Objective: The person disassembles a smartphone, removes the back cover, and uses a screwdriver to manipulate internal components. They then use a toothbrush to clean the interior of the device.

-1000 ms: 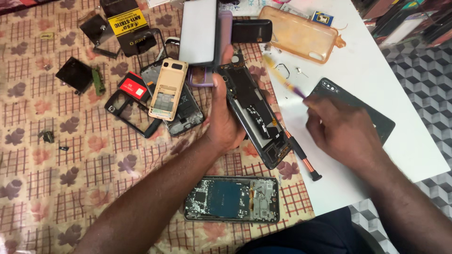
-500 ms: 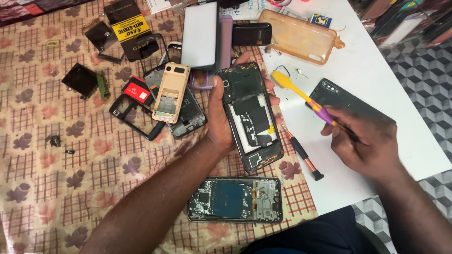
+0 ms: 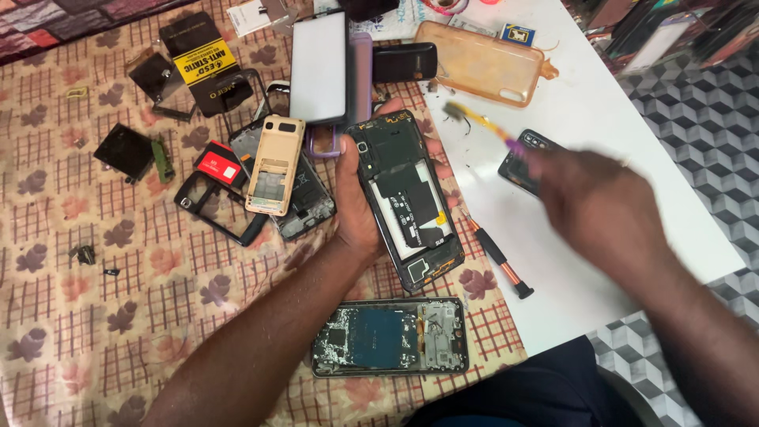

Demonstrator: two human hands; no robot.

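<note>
1. The opened black smartphone with its back cover off [image 3: 407,202], showing dark shields and a white patch inside, lies in my left hand [image 3: 360,209], raised a little over the bench [image 3: 601,119].
2. My left grip is closed round that phone: the thumb lies along its left edge and the fingertips [image 3: 439,168] show at its right edge.
3. My right hand [image 3: 597,205] is blurred above the white part of the bench; its grip is closed on a thin yellow and purple plastic tool [image 3: 482,124], whose yellow tip points toward the phone's top right.
4. A black phone back [image 3: 523,162] lies partly hidden under that hand.
5. A small black and copper screwdriver [image 3: 500,261] lies on the bench just right of the phone.
6. Another stripped phone with a blue circuit board [image 3: 387,338] lies flat on the patterned cloth [image 3: 118,332] below my left wrist.
7. A gold phone frame [image 3: 273,164] rests on other parts to the left.
</note>
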